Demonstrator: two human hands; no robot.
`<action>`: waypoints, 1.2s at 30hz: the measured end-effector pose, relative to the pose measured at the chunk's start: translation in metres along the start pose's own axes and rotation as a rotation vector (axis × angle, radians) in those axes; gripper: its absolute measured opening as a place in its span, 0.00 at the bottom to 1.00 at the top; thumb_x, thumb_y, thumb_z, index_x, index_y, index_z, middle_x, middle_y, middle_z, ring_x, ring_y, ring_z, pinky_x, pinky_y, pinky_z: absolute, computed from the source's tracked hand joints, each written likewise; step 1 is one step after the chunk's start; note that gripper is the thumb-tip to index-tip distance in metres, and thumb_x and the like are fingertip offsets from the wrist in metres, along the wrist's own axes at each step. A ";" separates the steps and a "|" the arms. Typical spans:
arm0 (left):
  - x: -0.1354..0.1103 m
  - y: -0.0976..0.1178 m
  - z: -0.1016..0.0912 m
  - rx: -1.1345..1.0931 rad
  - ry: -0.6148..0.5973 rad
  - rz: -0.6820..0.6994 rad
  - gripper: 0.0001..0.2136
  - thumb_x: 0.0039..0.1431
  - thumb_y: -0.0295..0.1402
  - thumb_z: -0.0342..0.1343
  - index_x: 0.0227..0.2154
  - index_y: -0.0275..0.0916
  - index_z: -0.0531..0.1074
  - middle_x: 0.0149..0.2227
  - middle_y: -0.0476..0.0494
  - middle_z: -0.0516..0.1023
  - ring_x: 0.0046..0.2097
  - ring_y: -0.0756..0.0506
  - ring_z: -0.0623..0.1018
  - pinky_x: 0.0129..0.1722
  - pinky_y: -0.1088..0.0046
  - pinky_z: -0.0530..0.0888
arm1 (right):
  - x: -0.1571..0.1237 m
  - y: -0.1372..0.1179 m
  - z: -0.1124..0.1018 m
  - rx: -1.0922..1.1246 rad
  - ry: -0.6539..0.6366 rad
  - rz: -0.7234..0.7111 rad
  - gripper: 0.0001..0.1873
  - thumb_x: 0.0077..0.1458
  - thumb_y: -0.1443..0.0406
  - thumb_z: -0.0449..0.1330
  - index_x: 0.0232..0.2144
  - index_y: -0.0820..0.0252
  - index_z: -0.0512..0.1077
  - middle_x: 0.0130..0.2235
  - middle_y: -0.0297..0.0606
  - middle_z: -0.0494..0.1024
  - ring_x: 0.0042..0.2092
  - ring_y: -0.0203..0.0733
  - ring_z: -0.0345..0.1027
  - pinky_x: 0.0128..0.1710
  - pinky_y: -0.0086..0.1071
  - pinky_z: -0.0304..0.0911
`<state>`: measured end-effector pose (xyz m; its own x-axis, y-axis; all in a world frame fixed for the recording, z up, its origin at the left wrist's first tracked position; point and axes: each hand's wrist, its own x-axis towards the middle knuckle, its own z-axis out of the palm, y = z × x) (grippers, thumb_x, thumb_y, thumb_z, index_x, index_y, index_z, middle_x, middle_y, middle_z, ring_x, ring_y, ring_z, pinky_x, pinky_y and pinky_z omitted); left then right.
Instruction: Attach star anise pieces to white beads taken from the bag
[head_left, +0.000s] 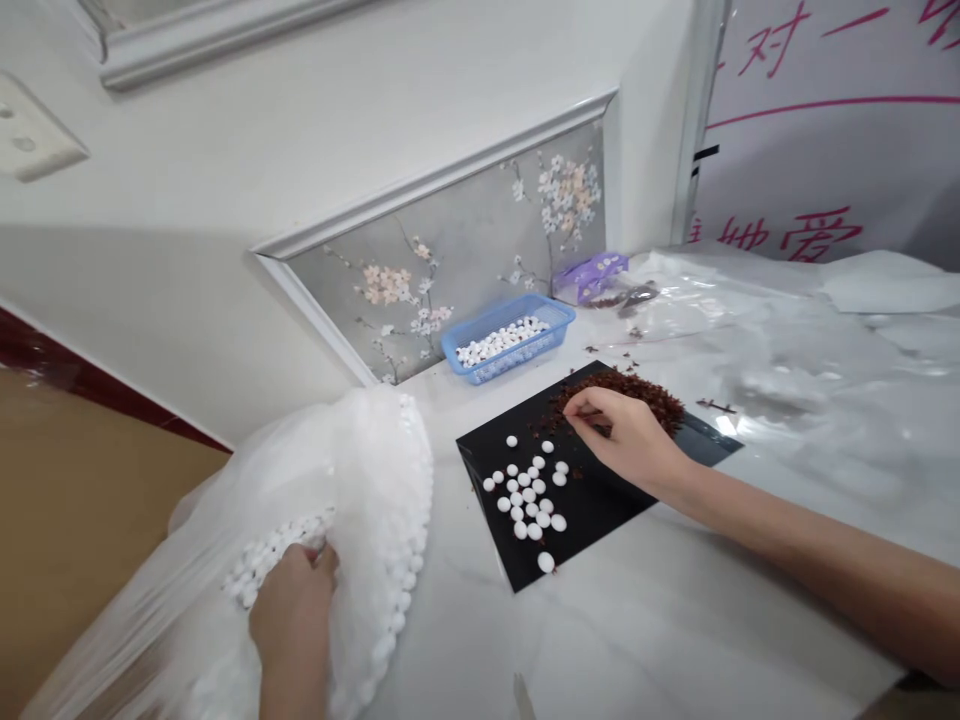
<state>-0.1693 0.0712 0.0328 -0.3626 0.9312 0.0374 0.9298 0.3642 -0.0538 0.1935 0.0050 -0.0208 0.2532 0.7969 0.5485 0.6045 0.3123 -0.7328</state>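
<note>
My left hand (294, 610) reaches into a big clear plastic bag (360, 470) full of small white round pieces, its fingers curled among them. My right hand (626, 435) rests on a black sheet (592, 505), its fingertips pinched at a heap of small dark red-brown bits (637, 390). What the pinch holds is too small to name. Several loose white round pieces (529, 497) lie on the black sheet just left of my right hand.
A blue basket (559, 315) with white pieces stands by the flowered wall panel. Behind it is a purple basket (596, 272). Crumpled clear plastic film (787, 340) covers the white table to the right. The wall runs close along the back.
</note>
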 end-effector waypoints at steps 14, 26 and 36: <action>-0.090 0.081 -0.005 -0.957 0.680 0.710 0.10 0.52 0.32 0.55 0.37 0.37 0.71 0.38 0.43 0.73 0.36 0.48 0.73 0.37 0.71 0.72 | -0.006 -0.013 -0.002 0.110 0.092 -0.057 0.07 0.53 0.70 0.54 0.37 0.56 0.63 0.34 0.34 0.73 0.34 0.35 0.69 0.36 0.30 0.66; -0.151 0.126 0.043 -1.603 -0.640 0.337 0.10 0.45 0.36 0.62 0.28 0.37 0.71 0.28 0.48 0.73 0.28 0.54 0.70 0.30 0.80 0.68 | -0.039 -0.031 0.015 0.262 -0.013 -0.199 0.09 0.55 0.71 0.53 0.36 0.56 0.57 0.35 0.36 0.71 0.22 0.29 0.58 0.21 0.26 0.56; -0.142 0.127 0.040 -1.757 -0.830 0.242 0.08 0.46 0.36 0.62 0.24 0.35 0.75 0.26 0.48 0.75 0.26 0.57 0.69 0.28 0.85 0.68 | -0.050 -0.039 0.021 0.403 -0.077 -0.164 0.09 0.55 0.71 0.53 0.33 0.55 0.54 0.34 0.35 0.70 0.24 0.29 0.60 0.19 0.25 0.53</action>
<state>-0.0020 -0.0140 -0.0195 0.3128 0.9174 -0.2459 -0.2124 0.3199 0.9233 0.1414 -0.0362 -0.0278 0.1120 0.7518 0.6498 0.2854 0.6021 -0.7457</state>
